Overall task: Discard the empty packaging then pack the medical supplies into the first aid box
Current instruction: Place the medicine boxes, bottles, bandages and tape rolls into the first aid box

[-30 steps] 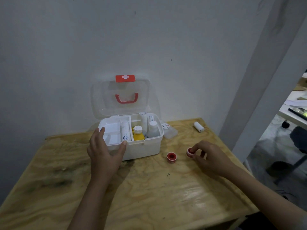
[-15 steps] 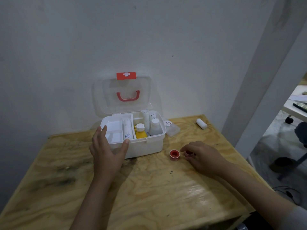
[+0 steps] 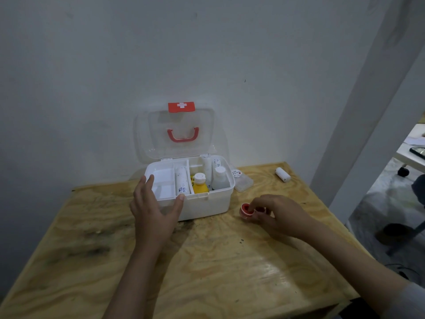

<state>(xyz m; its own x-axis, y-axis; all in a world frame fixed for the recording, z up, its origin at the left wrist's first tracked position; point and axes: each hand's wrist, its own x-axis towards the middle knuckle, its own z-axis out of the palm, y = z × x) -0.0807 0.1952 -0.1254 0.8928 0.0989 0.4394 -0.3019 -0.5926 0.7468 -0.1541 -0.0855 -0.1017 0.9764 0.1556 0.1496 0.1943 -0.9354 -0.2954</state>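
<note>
The white first aid box [image 3: 208,203] stands open at the back of the wooden table [image 3: 207,268], its clear lid upright against the wall. Inside are a yellow bottle [image 3: 199,186], a white bottle [image 3: 219,178] and wrapped rolls [image 3: 182,180]. My left hand [image 3: 153,209] rests spread against the box's front left corner, thumb on the rim. My right hand [image 3: 279,214] has its fingers closed on two small red tape rolls [image 3: 246,209] lying side by side on the table; the second roll is mostly hidden under the fingers.
A clear plastic packet [image 3: 241,181] lies just right of the box. A white bandage roll [image 3: 283,174] sits near the table's back right corner. A white pillar [image 3: 358,125] rises at the right, with another desk and a chair wheel beyond it.
My right hand has slid one red tape roll leftward until it sits against the other, and now covers both. My left hand has stayed on the box.
</note>
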